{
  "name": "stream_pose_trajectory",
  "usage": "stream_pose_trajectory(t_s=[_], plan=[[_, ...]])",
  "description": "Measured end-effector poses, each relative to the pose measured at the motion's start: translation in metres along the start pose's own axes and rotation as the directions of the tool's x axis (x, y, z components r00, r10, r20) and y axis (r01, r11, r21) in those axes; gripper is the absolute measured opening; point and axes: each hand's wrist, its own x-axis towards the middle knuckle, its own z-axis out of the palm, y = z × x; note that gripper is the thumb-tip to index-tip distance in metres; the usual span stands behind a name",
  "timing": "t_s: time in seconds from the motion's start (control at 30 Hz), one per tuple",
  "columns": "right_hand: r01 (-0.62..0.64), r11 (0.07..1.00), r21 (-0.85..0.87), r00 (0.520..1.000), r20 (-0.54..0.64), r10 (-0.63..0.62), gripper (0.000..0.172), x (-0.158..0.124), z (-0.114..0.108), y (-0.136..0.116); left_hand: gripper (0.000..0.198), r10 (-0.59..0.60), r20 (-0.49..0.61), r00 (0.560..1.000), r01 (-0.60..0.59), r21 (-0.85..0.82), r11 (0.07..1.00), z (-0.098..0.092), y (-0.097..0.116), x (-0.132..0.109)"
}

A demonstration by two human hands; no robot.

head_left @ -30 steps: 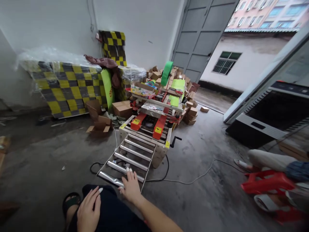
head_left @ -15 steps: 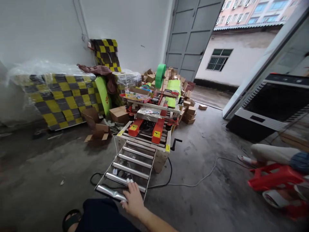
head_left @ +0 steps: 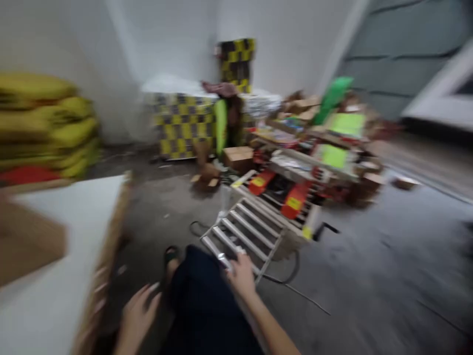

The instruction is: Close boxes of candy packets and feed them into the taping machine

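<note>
My right hand (head_left: pixel 242 274) rests at the near end of a metal roller conveyor (head_left: pixel 246 224), its fingers stretched over the rollers and not wrapped around anything. My left hand (head_left: pixel 139 311) is low on the left, beside the white-topped table (head_left: pixel 107 197), with fingers apart and nothing in them. Some fingertips look white. Beyond the rollers stands a carton sealing machine with orange side belts (head_left: pixel 294 201) and a large green tape roll (head_left: pixel 333 98). Motion blurs the whole view.
A cardboard box (head_left: pixel 31 239) lies on the table. Yellow sacks (head_left: pixel 44 123) are stacked behind it. Yellow-and-black checkered, plastic-wrapped bundles (head_left: pixel 185 123) stand along the wall. Small cartons (head_left: pixel 364 190) are heaped at the machine's right. A cable (head_left: pixel 306 298) crosses the floor.
My view has swung left, bringing the table, the sacks and my left hand into sight. The red stool and the seated person have left the view. My right hand stays at the conveyor's end.
</note>
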Motion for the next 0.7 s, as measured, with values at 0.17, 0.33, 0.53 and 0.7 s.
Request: stream_pose_trajectory(t_s=[0.17,0.33,0.53,0.7], plan=[[0.189,0.965,-0.183,0.962,-0.165,-0.220,0.054,0.009,0.025,0.028,0.034,-0.169,0.122,0.978,0.171,0.000,0.985,-0.005,0.007,-0.036],[0.208,0.939,-0.273,0.935,-0.227,-0.273,0.068,0.003,0.036,0.042,0.028,-0.166,0.137,0.977,0.174,-0.052,0.983,-0.021,0.018,-0.044],[0.202,0.926,-0.320,0.929,-0.236,-0.285,0.069,0.002,0.033,0.038,0.032,0.060,-0.435,0.898,0.051,0.239,0.970,-0.138,0.010,0.061],[0.146,0.942,-0.301,0.958,-0.195,-0.210,0.047,0.002,0.036,0.035,0.063,0.099,-0.524,0.846,0.219,0.512,0.831,-0.233,0.005,0.183]])
